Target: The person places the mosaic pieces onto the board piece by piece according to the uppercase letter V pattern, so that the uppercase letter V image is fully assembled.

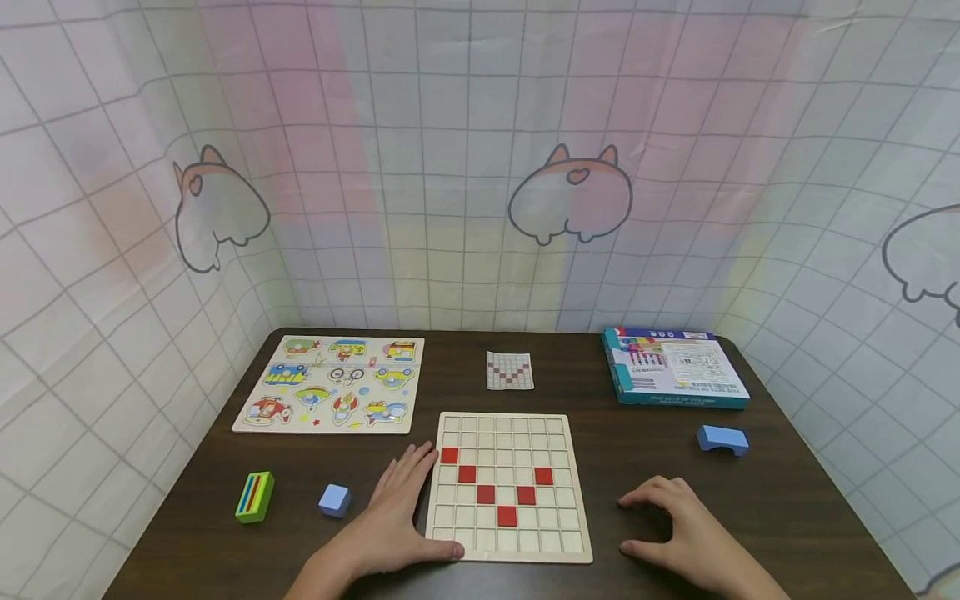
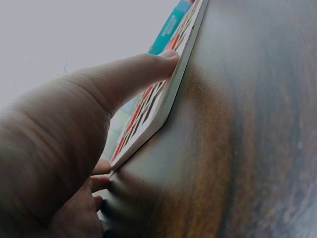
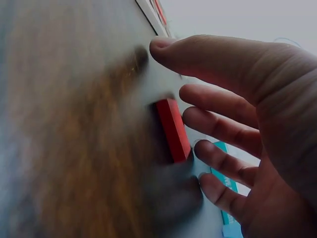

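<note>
A pale wooden grid board (image 1: 507, 454) lies flat on the table with several red squares (image 1: 486, 494) forming a V with a longer left arm. My left hand (image 1: 393, 521) is spread along the board's left side, its thumb (image 2: 148, 69) resting on the near left corner and its fingertips at the left edge. To the right of the board, my right hand (image 1: 686, 533) hovers with loosely bent fingers and thumb apart, holding nothing. Beside those fingertips a red block (image 3: 173, 130) sits on the table; the hand hides it in the head view.
Behind the board lies a small pattern card (image 1: 510, 371). A vehicle puzzle board (image 1: 330, 383) is back left, a teal-edged box (image 1: 678, 367) back right. Blue arch block (image 1: 722, 439) stands right; a blue cube (image 1: 334, 500) and green striped block (image 1: 255, 497) stand left.
</note>
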Available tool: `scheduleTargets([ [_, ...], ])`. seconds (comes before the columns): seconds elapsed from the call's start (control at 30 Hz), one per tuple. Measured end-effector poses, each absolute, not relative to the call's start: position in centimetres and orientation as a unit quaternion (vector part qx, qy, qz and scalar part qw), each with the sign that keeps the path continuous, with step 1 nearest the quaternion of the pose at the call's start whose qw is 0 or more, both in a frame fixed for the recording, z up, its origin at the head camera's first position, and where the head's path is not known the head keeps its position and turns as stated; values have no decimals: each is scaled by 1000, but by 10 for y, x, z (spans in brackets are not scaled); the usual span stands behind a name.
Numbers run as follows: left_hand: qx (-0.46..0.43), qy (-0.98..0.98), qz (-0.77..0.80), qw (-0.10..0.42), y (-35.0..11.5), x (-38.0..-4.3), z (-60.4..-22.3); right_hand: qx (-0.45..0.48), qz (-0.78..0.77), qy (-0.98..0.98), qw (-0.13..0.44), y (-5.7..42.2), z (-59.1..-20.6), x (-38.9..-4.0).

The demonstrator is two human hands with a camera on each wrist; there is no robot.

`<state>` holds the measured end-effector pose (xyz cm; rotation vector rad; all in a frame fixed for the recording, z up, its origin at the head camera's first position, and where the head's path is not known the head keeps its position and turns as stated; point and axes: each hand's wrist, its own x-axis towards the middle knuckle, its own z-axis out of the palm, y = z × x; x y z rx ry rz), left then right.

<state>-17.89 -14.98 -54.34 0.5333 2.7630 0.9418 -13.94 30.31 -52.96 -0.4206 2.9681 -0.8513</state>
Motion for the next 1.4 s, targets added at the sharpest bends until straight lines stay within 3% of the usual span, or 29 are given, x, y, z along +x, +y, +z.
scheduleTargets([
  [0.53,178,926,320,91,-150,-179,-547,-122,-246,962,11,324,-532,-119],
  [0.97,178,926,319,92,-150,-180,-545,-90,-235,967,28,334,-533,-124],
  [1.4,171,928,317,97,-150,-181,-544,-84,-244,966,-36,326,-521,-150],
])
